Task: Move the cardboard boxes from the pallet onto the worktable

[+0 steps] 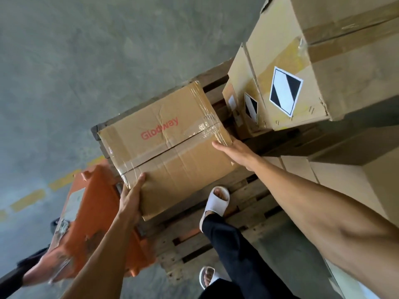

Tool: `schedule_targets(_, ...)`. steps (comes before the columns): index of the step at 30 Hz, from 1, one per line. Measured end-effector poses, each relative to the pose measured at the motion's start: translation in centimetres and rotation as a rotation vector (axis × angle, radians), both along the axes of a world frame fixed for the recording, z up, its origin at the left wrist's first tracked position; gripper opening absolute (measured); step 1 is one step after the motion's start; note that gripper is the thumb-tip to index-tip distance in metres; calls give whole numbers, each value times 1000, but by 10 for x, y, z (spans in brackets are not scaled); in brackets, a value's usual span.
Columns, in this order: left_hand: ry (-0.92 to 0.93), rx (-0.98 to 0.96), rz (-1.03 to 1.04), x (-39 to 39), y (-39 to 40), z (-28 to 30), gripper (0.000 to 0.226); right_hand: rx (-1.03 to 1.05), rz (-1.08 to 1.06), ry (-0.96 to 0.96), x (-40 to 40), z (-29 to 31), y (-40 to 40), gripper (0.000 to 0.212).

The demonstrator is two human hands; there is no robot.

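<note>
A taped cardboard box [170,147] with red lettering lies over the wooden pallet [248,197]. My left hand [131,201] grips its near left corner, thumb on top. My right hand [234,151] clasps the right edge, fingers wrapped over the far side. Whether the box rests on the pallet or hangs above it cannot be told. More cardboard boxes [302,78] with black-and-white labels are stacked at the right on the pallet.
An orange pallet jack [90,223] stands at the left of the pallet. My sandalled foot [217,199] is on the pallet boards, the other foot [207,277] on the grey concrete floor [86,61]. Yellow dashes mark the floor at far left. No worktable shows.
</note>
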State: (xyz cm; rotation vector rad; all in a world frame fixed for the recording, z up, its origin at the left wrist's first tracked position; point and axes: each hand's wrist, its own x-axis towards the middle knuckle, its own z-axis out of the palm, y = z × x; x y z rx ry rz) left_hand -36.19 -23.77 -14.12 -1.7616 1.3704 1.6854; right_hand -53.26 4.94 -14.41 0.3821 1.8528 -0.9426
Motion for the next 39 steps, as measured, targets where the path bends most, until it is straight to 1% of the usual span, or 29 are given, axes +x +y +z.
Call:
schedule_targets(5, 51, -38, -92, 29, 2, 65, 27, -13, 1, 71, 32, 62, 10, 73)
schedule_targets(6, 86, -53, -117, 33, 1, 91, 24, -10, -23, 91, 42, 87, 12, 70)
schedule_targets(7, 127, -50, -123, 35, 0, 106, 23, -7, -44, 97, 50, 105, 11, 70)
schedule_targets(8, 162, -49, -135, 37, -1, 125, 29, -1, -82, 116, 59, 119, 14, 78)
schedule_targets(9, 202, -46, -164, 37, -3, 145, 44, 5, -128, 130, 68, 138, 16, 90)
schedule_targets(10, 211, -49, -202, 37, -8, 161, 64, 0, -169, 139, 76, 154, 17, 98)
schedule_targets(11, 239, -58, -243, 38, -11, 180, 82, -8, -209, 166, 86, 174, 20, 98)
schedule_targets(12, 268, -67, -295, 37, -15, 204, 88, -33, -248, 208, 100, 202, 23, 90)
schedule_targets(13, 275, -70, -323, 35, -20, 216, 87, -48, -287, 217, 106, 215, 24, 82)
schedule_targets(14, 285, -80, -336, 33, -23, 227, 83, -52, -325, 245, 114, 228, 26, 79)
schedule_targets(15, 315, -75, -359, 32, -20, 246, 77, -49, -367, 274, 126, 246, 30, 81)
schedule_targets(18, 408, -81, -433, 34, -12, 294, 47, -100, -505, 302, 159, 285, 41, 84)
schedule_targets(19, 431, -87, -460, 36, -10, 305, 46, -125, -536, 304, 166, 297, 46, 84)
schedule_targets(21, 491, -86, -523, 43, -2, 330, 57, -163, -609, 348, 184, 319, 57, 90)
schedule_targets(22, 516, -78, -544, 44, 1, 337, 61, -175, -632, 387, 190, 329, 63, 93)
schedule_targets(23, 530, -73, -563, 45, 5, 343, 61, -173, -655, 411, 196, 339, 67, 91)
schedule_targets(26, 596, -38, -646, 50, 29, 362, 62, -211, -688, 490, 225, 365, 90, 77)
schedule_targets(27, 616, -27, -675, 55, 38, 367, 61, -224, -704, 512, 236, 371, 99, 66)
schedule_targets(28, 658, -16, -721, 62, 56, 375, 57, -233, -716, 566, 258, 384, 114, 48)
schedule_targets(29, 668, -11, -739, 61, 59, 375, 47, -249, -711, 580, 262, 391, 116, 36)
schedule_targets(30, 686, -12, -769, 64, 69, 377, 37, -244, -720, 618, 275, 397, 126, 34)
schedule_targets(31, 702, 1, -798, 70, 82, 380, 34, -242, -752, 652, 291, 403, 136, 35)
schedule_targets(34, 784, 19, -897, 97, 134, 382, 46, -220, -843, 734, 357, 406, 179, 38)
schedule_targets(35, 805, 13, -918, 107, 151, 383, 46, -203, -868, 758, 377, 406, 192, 41)
schedule_targets(38, 895, 39, -979, 147, 206, 377, 40, -164, -885, 851, 447, 397, 238, 59)
schedule_targets(39, 918, 40, -1010, 168, 229, 375, 37, -162, -893, 877, 477, 397, 253, 60)
